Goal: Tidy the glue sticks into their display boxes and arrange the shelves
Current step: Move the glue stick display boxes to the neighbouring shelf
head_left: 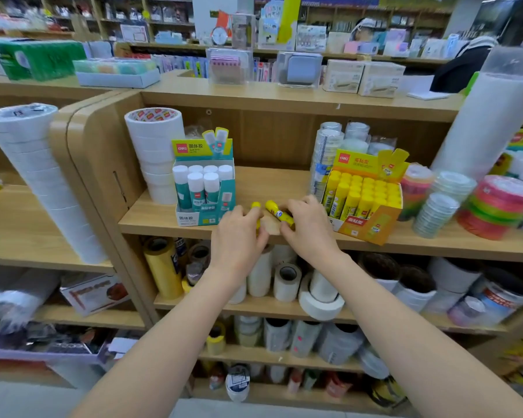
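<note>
White tape rolls are leaning in a tall column at the far left, on the neighbouring unit. Past the wooden divider, a tape stack is standing upright at the left end of the shelf. It is sitting just beside the teal box, which is holding white-capped glue sticks upright in tiers. In front of that box's right corner, the left hand is curling its fingers round a yellow stick, with only the capped end showing above the knuckles. Just beside it, a second stick is lying tilted, its cap pointing up and left, and the right hand is pinching its lower end between thumb and fingers. Both hands are hovering over the shelf's front edge, between the two boxes. To the right, the yellow box is sitting at an angle, packed with rows of yellow sticks. Clear rolls are standing stacked behind it, and bright rolls are lying piled at the far right.
</note>
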A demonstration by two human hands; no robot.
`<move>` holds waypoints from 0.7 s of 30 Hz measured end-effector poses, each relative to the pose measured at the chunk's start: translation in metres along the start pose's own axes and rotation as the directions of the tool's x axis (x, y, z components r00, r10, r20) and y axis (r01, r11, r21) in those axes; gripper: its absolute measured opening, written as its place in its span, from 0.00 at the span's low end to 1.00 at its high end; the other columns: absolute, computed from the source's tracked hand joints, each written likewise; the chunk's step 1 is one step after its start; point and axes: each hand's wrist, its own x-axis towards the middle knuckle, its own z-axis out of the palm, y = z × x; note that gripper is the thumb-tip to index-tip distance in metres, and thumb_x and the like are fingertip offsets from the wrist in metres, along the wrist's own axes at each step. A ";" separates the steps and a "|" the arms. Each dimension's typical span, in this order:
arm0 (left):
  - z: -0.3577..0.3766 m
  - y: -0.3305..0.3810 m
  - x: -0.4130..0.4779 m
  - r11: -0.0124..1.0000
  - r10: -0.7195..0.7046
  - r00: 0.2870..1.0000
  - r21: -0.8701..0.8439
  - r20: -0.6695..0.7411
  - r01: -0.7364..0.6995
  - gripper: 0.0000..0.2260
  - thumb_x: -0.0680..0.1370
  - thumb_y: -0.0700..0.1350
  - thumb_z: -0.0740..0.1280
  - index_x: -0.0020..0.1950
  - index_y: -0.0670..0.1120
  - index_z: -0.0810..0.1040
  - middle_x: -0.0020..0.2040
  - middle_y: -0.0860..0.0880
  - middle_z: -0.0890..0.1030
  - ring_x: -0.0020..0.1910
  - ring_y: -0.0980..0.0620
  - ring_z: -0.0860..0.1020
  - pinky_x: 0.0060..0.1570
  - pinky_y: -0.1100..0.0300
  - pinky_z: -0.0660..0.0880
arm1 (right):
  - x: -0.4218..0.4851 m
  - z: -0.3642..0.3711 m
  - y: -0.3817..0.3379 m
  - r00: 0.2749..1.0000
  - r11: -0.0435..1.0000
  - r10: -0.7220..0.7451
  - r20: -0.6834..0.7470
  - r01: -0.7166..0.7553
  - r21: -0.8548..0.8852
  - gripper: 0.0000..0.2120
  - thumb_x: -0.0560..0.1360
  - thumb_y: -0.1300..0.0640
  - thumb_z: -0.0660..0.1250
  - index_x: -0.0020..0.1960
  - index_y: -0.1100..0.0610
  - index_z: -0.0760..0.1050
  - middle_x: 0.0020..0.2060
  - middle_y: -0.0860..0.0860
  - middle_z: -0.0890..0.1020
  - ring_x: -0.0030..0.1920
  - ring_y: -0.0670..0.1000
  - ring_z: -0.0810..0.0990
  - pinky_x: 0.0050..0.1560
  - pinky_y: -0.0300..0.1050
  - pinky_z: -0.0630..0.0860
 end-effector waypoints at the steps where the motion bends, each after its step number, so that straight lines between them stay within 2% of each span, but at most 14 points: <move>1: -0.003 -0.001 0.000 1.000 -0.004 1.000 0.004 0.004 0.004 0.10 0.79 0.53 0.63 0.55 0.48 0.75 0.46 0.47 0.75 0.47 0.46 0.75 0.39 0.54 0.74 | 0.000 0.000 -0.002 1.000 0.999 0.031 -0.002 -0.031 -0.016 0.11 0.75 0.56 0.68 0.57 0.56 0.77 0.47 0.54 0.77 0.53 0.56 0.73 0.53 0.54 0.73; 4: -0.007 -0.002 0.000 1.000 -0.023 0.999 0.016 0.033 0.023 0.13 0.80 0.57 0.63 0.56 0.49 0.74 0.50 0.47 0.76 0.49 0.46 0.76 0.40 0.55 0.72 | 0.002 0.003 -0.005 0.997 0.996 0.082 -0.007 -0.082 -0.041 0.12 0.76 0.54 0.69 0.58 0.55 0.76 0.49 0.55 0.75 0.53 0.56 0.73 0.54 0.53 0.74; 7: -0.007 -0.002 0.002 1.000 -0.027 0.998 0.014 0.048 0.026 0.15 0.79 0.60 0.62 0.56 0.50 0.73 0.50 0.47 0.76 0.49 0.47 0.76 0.39 0.57 0.71 | 0.002 0.008 -0.004 0.993 0.996 0.091 -0.069 -0.092 -0.017 0.12 0.76 0.60 0.67 0.59 0.56 0.76 0.49 0.55 0.77 0.54 0.56 0.74 0.54 0.53 0.74; 13: -0.008 -0.004 0.004 1.000 -0.016 0.998 -0.019 0.064 0.017 0.10 0.81 0.52 0.61 0.59 0.49 0.70 0.47 0.45 0.73 0.45 0.44 0.77 0.36 0.54 0.73 | 0.002 0.012 0.003 0.956 0.995 0.095 -0.277 -0.086 0.046 0.15 0.74 0.65 0.68 0.60 0.59 0.77 0.51 0.55 0.80 0.56 0.57 0.73 0.58 0.51 0.71; 16: -0.008 -0.004 0.005 0.998 -0.017 0.996 -0.058 0.083 0.022 0.11 0.81 0.49 0.59 0.62 0.47 0.69 0.49 0.45 0.74 0.45 0.44 0.77 0.38 0.53 0.76 | 0.001 0.010 0.003 0.923 0.991 0.130 -0.361 -0.110 0.076 0.15 0.76 0.64 0.67 0.63 0.59 0.77 0.50 0.56 0.79 0.55 0.57 0.72 0.57 0.50 0.70; 21: -0.005 -0.003 0.008 0.992 -0.024 0.994 -0.117 0.107 0.036 0.11 0.83 0.46 0.55 0.53 0.43 0.75 0.48 0.44 0.74 0.45 0.45 0.76 0.39 0.54 0.72 | -0.006 0.007 0.012 0.894 0.976 0.213 -0.393 -0.174 0.134 0.19 0.79 0.62 0.64 0.69 0.59 0.73 0.46 0.55 0.75 0.51 0.56 0.71 0.52 0.45 0.65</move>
